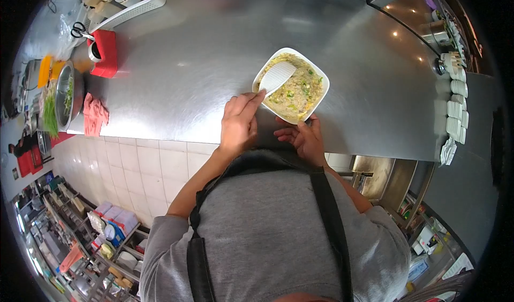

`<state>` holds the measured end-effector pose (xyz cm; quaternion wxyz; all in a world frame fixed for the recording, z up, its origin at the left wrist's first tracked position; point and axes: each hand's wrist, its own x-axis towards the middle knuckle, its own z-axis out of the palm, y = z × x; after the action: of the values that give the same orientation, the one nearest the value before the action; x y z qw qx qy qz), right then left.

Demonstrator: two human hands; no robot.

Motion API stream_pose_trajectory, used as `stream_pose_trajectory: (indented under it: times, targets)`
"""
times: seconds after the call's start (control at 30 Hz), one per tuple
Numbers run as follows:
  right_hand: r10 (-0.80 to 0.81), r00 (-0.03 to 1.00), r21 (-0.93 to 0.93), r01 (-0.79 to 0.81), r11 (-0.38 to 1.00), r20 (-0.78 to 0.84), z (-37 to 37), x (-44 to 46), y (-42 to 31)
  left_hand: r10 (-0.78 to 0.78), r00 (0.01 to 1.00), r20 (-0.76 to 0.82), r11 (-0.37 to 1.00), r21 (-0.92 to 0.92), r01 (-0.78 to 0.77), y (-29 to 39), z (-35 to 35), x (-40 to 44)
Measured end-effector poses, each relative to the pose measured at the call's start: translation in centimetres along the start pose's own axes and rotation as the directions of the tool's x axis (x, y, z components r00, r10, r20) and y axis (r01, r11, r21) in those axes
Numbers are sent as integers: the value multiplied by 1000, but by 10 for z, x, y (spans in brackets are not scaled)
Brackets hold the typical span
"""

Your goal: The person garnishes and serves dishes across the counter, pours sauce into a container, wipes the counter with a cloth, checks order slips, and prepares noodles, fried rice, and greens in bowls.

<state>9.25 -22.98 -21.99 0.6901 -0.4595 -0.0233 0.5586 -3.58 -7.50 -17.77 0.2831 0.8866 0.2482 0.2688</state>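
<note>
A white square bowl (326, 87) filled with fried rice (301, 92), flecked with green and yellow bits, is in front of me over the steel counter. My left hand (239, 121) pinches the handle of a white rice paddle (278, 75). The paddle's broad, dimpled blade lies over the rice at the bowl's left side. At the near corner of the bowl, my right hand (305, 138) grips the rim with the thumb, its other fingers curled below. Whether the bowl's base touches the counter cannot be made out.
A red holder (107, 54) with scissors (80, 30), a pink cloth (95, 114) and a metal bowl (77, 96) are on the left. A white basket (140, 12) of containers is at the far left. Stacked white dishes (455, 112) line the right edge.
</note>
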Motion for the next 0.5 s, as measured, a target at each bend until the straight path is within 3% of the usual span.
stream_pose_trajectory:
  times: [0.1, 0.2, 0.3, 0.37, 0.4, 0.43, 0.47, 0.5]
  targets:
    - [10, 1000, -41, -10, 999, 13, -5, -6, -7, 88, 995, 39, 996, -26, -87, 9, -4, -6]
    - [-44, 989, -372, -10, 928, -138, -29, -16, -11, 119, 989, 84, 993, -2, -119, 9, -3, -9]
    - [-98, 994, -543, 102, 833, 36, -33, -32, -30, -31, 999, -33, 982, -188, 24, 25, -18, -5]
    - [-56, 959, -633, 226, 741, 276, -17, -31, -40, -235, 971, 41, 790, -574, 216, 36, -22, 0]
    - [-35, 918, -664, 312, 679, 395, -3, -24, -47, -298, 949, 99, 629, -728, 274, 41, -24, 9]
    - [-128, 892, -600, 392, 698, 434, 17, -18, -52, -357, 913, 197, 378, -863, 334, 53, -25, 20]
    - [-220, 856, -529, 470, 706, 468, 36, -12, -57, -365, 903, 228, 246, -912, 329, 63, -23, 29]
    - [-194, 852, -561, 475, 678, 486, 48, -7, -67, -336, 905, 261, 218, -913, 345, 67, -20, 38]
